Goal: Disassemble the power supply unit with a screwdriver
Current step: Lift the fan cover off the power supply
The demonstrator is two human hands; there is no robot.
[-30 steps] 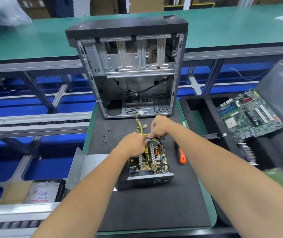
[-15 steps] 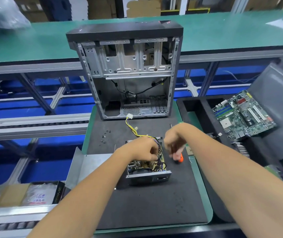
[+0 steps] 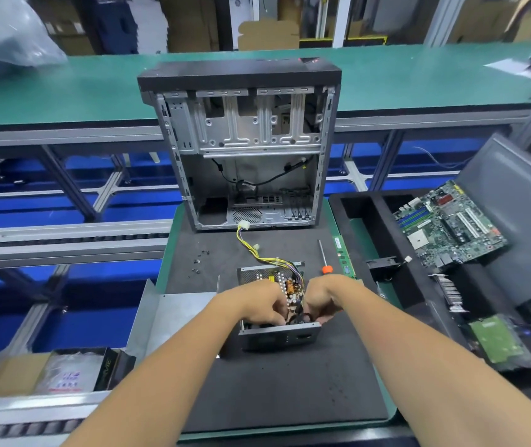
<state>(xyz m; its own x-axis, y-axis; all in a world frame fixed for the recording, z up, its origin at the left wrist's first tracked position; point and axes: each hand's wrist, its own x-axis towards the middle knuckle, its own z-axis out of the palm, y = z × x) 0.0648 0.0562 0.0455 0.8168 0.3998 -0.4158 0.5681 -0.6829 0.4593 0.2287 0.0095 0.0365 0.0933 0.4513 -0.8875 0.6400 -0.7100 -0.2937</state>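
Note:
The open power supply unit [image 3: 278, 335] sits on the black foam mat [image 3: 277, 382], its circuit board and coloured wires exposed. My left hand [image 3: 262, 306] grips its left side with curled fingers. On the right side my right hand [image 3: 322, 301] grips the unit too, fingers reaching inside by the board. The screwdriver [image 3: 324, 258] with an orange handle lies on the mat just beyond my right hand, held by neither. A yellow cable [image 3: 251, 248] runs from the unit toward the case.
An empty computer case [image 3: 241, 140] stands upright at the mat's far edge. Small screws [image 3: 199, 261] lie loose at the left. A metal cover plate [image 3: 174, 314] lies left of the unit. A black tray [image 3: 370, 221] on the right holds a motherboard [image 3: 451, 224].
My right hand left the spot by the screwdriver and came back to grip the unit's right side. My left hand slid nearer along the unit. The screwdriver stays on the mat.

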